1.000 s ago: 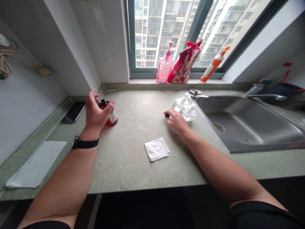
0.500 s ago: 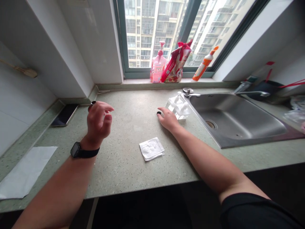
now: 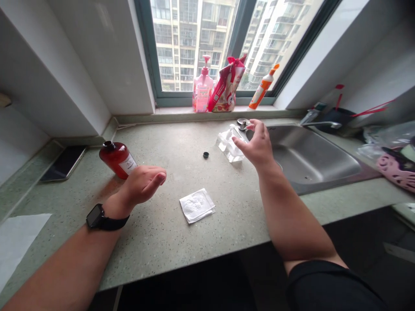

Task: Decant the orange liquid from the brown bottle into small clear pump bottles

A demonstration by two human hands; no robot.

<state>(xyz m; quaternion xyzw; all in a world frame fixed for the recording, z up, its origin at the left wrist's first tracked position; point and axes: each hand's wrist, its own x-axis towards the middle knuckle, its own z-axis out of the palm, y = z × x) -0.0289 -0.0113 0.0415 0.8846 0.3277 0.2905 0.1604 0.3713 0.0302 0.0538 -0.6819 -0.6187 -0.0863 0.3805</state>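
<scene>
Container (image 3: 228, 147) of clear, boxy plastic: on green speckled table (image 3: 158, 242), just left of bare right hand (image 3: 259, 147), well apart from left hand (image 3: 144, 183). Right grip spread, nothing visibly grasped; left grip curled, cannot tell contents. Long axis unclear.

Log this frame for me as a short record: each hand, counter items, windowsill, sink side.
Left hand: curled in front of the labelled amber bottle, contact unclear; nothing visible in it
Right hand: open at the clear pump bottle, contact unclear
Counter middle: black cap, folded white tissue
Counter left: smartphone, white paper sheet
Windowsill: pink pump bottle, red bag, orange-and-white squeeze bottle
Right side: steel sink with faucet
</scene>
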